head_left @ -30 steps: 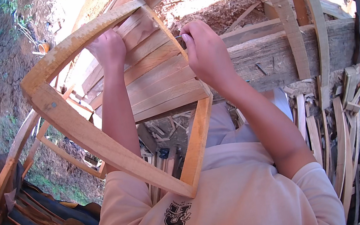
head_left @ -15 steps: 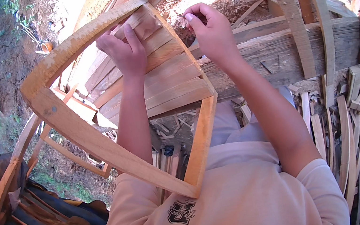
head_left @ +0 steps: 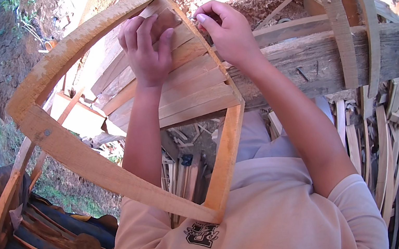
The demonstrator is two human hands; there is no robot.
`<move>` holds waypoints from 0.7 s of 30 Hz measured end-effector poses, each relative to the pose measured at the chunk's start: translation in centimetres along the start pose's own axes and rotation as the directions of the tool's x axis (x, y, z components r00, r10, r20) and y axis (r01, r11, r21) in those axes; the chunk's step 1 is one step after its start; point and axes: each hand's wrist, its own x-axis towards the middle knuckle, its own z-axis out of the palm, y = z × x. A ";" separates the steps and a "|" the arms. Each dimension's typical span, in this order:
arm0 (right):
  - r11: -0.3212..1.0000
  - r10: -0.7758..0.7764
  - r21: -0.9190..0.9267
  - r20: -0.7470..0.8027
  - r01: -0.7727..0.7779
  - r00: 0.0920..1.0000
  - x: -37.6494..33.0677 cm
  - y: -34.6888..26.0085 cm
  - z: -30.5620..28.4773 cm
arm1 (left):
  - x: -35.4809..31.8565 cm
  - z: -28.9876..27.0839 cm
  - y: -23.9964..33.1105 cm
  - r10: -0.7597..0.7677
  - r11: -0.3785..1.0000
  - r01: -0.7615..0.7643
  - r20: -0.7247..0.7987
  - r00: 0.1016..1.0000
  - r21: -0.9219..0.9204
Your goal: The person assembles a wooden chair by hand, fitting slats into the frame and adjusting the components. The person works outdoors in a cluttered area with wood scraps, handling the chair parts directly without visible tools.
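A curved wooden frame [head_left: 110, 158] leans tilted in front of me, its lower corner against my shirt. Wooden slats [head_left: 188, 87] lie side by side across its upper part. On the uppermost slats rests my left hand [head_left: 147, 51], fingers bent but apart and thumb spread. Just beyond the frame's right-hand rail [head_left: 201, 40], my right hand [head_left: 228, 30] pinches a small, thin nail-like piece [head_left: 192, 17] between thumb and forefinger. The piece is too small to make out fully, and its tip points toward the rail.
A thick weathered beam [head_left: 306, 67] runs behind the frame to the right. Curved wooden pieces [head_left: 333, 23] stand against it. Many loose wood strips [head_left: 387, 156] are stacked at the right. More curved frame parts [head_left: 9, 203] stand at the left, beside dark sheeting.
My left hand has shifted slightly right, its fingers now spread over the slats. My right hand has moved a little left, closer to the rail. The frame has shifted slightly left.
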 end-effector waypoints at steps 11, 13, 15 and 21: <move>0.999 0.011 0.049 -0.020 -0.010 1.000 0.3 0.2 0.4 | 0.0 0.0 -0.1 0.022 0.998 -0.024 0.018 1.000 0.063; 0.999 0.005 0.035 -0.046 -0.003 0.999 0.2 -0.3 0.6 | 0.0 0.0 0.1 0.022 0.997 -0.024 0.020 1.000 0.079; 1.000 0.014 0.013 -0.077 -0.013 0.997 0.0 -1.1 0.6 | 0.0 0.0 0.3 0.024 0.994 -0.026 0.025 0.999 0.106; 0.996 0.077 0.052 -0.066 -0.073 0.995 0.2 -1.1 0.7 | 0.8 -1.0 1.2 0.025 0.971 -0.057 0.136 0.990 0.232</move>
